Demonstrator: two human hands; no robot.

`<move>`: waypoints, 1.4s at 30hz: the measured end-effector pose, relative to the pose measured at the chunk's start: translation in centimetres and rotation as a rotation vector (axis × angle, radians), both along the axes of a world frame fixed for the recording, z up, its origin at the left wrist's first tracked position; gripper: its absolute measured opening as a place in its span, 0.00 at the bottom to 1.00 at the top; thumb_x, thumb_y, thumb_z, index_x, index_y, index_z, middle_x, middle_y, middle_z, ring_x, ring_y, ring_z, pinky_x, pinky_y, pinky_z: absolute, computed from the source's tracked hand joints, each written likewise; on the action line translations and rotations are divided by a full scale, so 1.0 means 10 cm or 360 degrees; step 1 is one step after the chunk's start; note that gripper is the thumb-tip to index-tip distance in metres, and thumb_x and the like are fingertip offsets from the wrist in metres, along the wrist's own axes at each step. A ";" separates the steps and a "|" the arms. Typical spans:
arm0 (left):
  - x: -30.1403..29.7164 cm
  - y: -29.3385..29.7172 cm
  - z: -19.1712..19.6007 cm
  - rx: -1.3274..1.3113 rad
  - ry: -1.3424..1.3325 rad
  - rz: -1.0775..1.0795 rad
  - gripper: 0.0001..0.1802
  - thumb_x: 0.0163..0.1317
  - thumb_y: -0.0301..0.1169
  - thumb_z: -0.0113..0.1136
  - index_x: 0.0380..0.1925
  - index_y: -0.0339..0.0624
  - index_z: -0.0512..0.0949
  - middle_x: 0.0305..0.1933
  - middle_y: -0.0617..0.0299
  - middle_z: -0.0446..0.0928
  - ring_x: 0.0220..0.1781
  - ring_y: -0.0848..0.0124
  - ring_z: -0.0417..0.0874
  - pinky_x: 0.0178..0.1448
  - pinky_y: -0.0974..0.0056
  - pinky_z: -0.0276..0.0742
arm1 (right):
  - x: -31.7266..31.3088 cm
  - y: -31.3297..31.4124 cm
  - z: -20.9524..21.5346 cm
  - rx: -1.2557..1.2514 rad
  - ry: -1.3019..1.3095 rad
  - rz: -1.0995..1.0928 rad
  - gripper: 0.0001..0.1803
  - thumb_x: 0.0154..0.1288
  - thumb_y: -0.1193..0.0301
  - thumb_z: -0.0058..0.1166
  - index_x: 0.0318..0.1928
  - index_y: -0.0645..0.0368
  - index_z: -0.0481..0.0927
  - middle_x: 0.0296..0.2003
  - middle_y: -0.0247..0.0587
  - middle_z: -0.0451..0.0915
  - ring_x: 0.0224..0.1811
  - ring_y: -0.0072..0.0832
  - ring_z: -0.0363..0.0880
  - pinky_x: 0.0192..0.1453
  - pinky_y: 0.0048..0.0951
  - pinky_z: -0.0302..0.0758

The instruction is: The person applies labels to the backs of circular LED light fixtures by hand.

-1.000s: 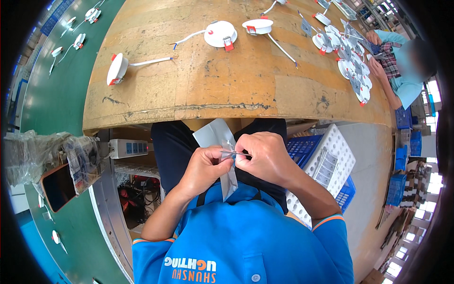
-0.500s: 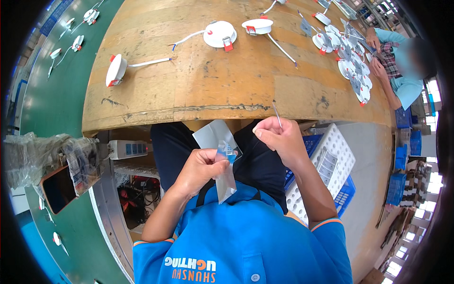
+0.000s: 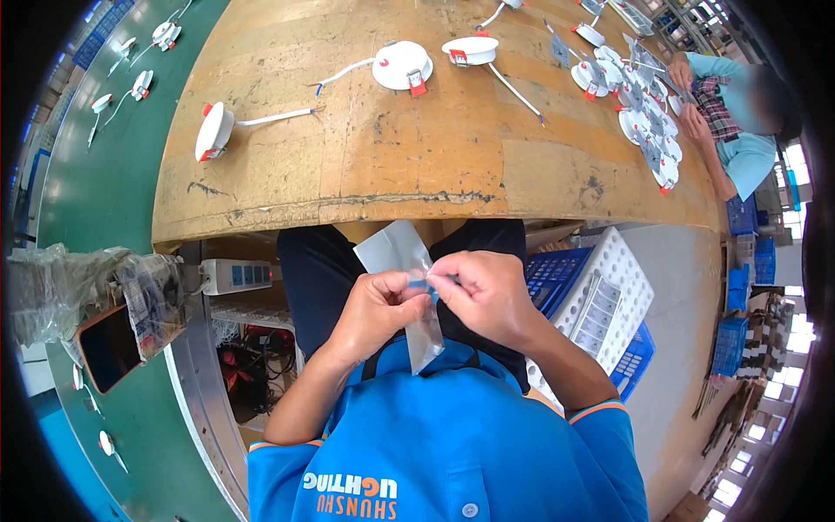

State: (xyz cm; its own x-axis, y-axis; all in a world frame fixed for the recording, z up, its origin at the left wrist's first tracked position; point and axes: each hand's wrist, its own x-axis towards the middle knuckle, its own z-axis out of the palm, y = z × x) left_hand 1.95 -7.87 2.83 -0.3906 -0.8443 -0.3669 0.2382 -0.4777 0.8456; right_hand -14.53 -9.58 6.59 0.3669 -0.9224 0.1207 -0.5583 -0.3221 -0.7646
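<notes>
In front of my lap, my left hand [image 3: 383,313] pinches a strip of translucent, silvery plastic film [image 3: 426,341] between thumb and fingers. Its lower end hangs down over my blue shirt. A pale grey sheet [image 3: 387,247] sticks up beyond my fingers; whether it joins the film is hidden. My right hand [image 3: 483,294] is closed beside the left, thumb and fingertips pressed together at the film's upper part. What lies between those fingertips is too small to make out. On the table beyond are white round downlights [image 3: 404,66] with red-tipped clips and white cables.
The wooden table's [image 3: 348,187] front edge runs just beyond my knees. Many downlights are heaped [image 3: 648,122] at the right, near a co-worker's hands [image 3: 691,104]. A white perforated tray [image 3: 622,287] rests by blue crates at my right. A phone [image 3: 108,348] hangs at left, by a green bench.
My right hand has come down and left to meet the film at my left hand. The thin metal rod that stuck up from its fingers no longer shows.
</notes>
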 end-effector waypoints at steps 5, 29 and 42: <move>0.07 0.02 -0.06 -0.0116 -0.0040 -0.0151 0.05 0.54 0.25 0.55 0.29 0.34 0.77 0.25 0.70 0.75 0.27 0.87 0.69 0.29 0.79 0.66 | -0.01 0.00 -0.16 0.0774 -0.1252 -0.0324 0.06 0.56 0.75 0.52 0.29 0.66 0.74 0.21 0.33 0.74 0.20 0.13 0.67 0.23 0.14 0.63; -0.02 0.05 -0.24 -0.0367 0.0314 0.0299 0.38 0.57 0.60 0.37 0.46 0.32 0.69 0.30 0.56 0.73 0.31 0.72 0.71 0.37 0.70 0.66 | -0.16 -0.06 0.04 0.1054 -0.1987 -0.0349 0.07 0.54 0.73 0.55 0.30 0.64 0.74 0.19 0.29 0.70 0.16 0.12 0.59 0.19 0.15 0.54; -0.05 0.08 -0.08 -0.0326 0.0274 0.0879 0.09 0.59 0.27 0.50 0.38 0.35 0.73 0.35 0.61 0.76 0.35 0.78 0.76 0.42 0.72 0.71 | -0.30 0.00 0.11 0.1054 -0.1904 -0.0257 0.08 0.56 0.72 0.54 0.32 0.65 0.74 0.19 0.28 0.70 0.16 0.12 0.59 0.20 0.14 0.57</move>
State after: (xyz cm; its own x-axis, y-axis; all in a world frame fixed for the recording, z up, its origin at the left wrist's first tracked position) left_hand 1.50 -7.06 2.05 0.0856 -0.9855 -0.1464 0.5458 -0.0765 0.8344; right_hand -17.53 -9.61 7.71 0.2358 -0.9530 -0.1904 0.5465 0.2921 -0.7849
